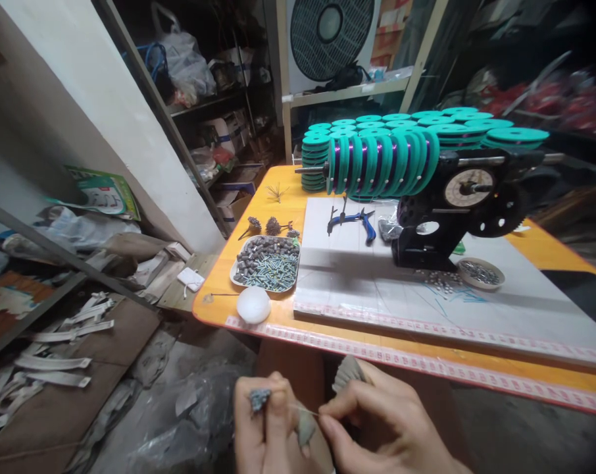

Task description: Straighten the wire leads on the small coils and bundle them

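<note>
My left hand [263,428] is closed on a small bundle of grey-blue pieces [259,399], whose clustered ends stick out between thumb and fingers. A thin pale thread [305,409] runs from there to my right hand [381,421], which pinches it between thumb and forefinger. Grey ribbed fabric [347,374] shows behind the right fingers; a greyish-green tip [305,428] lies between the hands. Both hands are in front of the table edge. Nearest on the table are a white round, domed object [253,305] and a tray [235,280] of dark grey lumps and thin blue-green sticks.
A black geared winder [426,243] carrying teal spools [381,161] stands on a grey board [347,289]. Blue-handled pliers [368,227] and a bowl of small metal pieces [480,273] lie near it. A measuring tape [377,355] runs along the table's front edge. Dark bundles [273,226] lie behind the tray.
</note>
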Tool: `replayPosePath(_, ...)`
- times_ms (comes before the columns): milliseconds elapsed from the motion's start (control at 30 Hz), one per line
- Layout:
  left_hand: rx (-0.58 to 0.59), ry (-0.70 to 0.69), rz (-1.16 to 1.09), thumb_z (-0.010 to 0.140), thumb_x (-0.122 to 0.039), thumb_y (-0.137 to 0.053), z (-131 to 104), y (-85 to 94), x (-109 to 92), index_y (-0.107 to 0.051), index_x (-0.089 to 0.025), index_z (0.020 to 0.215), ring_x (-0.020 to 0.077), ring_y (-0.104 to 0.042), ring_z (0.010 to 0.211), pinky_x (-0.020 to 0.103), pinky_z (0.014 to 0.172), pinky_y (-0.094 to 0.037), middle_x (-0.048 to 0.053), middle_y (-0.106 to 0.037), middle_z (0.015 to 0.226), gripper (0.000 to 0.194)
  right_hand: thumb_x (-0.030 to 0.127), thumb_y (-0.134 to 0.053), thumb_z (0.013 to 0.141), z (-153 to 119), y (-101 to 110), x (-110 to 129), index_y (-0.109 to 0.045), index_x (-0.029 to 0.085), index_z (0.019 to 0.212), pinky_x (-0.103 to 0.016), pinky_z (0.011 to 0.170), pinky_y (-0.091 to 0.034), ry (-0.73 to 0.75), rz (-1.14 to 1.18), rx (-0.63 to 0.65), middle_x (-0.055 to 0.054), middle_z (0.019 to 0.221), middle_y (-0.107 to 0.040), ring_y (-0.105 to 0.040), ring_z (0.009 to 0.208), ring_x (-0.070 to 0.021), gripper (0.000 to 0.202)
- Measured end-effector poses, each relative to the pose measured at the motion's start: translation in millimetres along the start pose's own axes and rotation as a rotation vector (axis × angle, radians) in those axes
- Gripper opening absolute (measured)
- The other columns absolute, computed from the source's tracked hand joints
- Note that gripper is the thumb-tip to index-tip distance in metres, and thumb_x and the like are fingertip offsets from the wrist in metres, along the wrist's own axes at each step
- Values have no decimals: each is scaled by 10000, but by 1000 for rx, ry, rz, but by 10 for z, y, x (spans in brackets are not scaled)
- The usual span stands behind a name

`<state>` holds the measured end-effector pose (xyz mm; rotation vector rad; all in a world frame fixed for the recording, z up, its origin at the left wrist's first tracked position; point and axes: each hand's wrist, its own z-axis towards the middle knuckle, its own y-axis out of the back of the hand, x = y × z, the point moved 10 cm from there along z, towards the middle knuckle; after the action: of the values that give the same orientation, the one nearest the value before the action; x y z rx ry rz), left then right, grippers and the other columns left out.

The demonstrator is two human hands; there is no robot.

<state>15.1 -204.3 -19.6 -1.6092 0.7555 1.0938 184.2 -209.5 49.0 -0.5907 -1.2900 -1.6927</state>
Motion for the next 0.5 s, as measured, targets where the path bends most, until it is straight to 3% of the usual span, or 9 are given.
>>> replayPosePath(67, -70, -42, -95, 912, -433, -610, 121, 101, -139, -438, -225, 717, 79, -309, 404, 150, 351, -303, -93, -350, 503, 333, 146, -614, 814, -27, 122, -60, -652, 195, 655, -236, 495, -441, -40, -33, -76, 3, 602, -558, -566, 545, -133, 171)
replayPosePath(133, -8, -14, -101, 926, -366, -613, 205, 85, -152, -428, -203, 698, 64, -327, 418, 137, 367, -335, -88, -358, 525, 336, 198, -614, 857, -39, 193, -134, -661, 205, 701, -238, 506, -456, -97, -5, -104, 0, 619, -573, -577, 564, -142, 163)
replayPosePath(300, 386, 283, -68, 892, -397, -660, -11, -293, 313, -589, -171, 791, 73, -548, 526, 164, 426, -462, -10, -604, 769, 257, 268, -578, 917, -8, 40, -222, -658, 208, 804, -234, 534, -497, -201, 222, -13, -17, 707, -613, -595, 603, -141, 152)
replayPosePath(367, 441, 353, -112, 873, -400, -684, -132, -374, 452, -583, -175, 797, 103, -593, 575, 190, 457, -488, 7, -629, 808, 258, 291, -604, 909, -15, -83, -270, -621, 205, 776, -226, 510, -512, -281, 404, 17, -5, 712, -587, -604, 577, -129, 159)
replayPosePath(500, 443, 449, -161, 844, -420, -725, -270, -417, 618, -495, -193, 743, 117, -624, 654, 212, 623, -488, -27, -595, 663, 339, 367, -647, 897, -46, -316, -340, -625, 210, 803, -200, 379, -484, -428, 726, 69, 19, 667, -565, -596, 435, -107, 185)
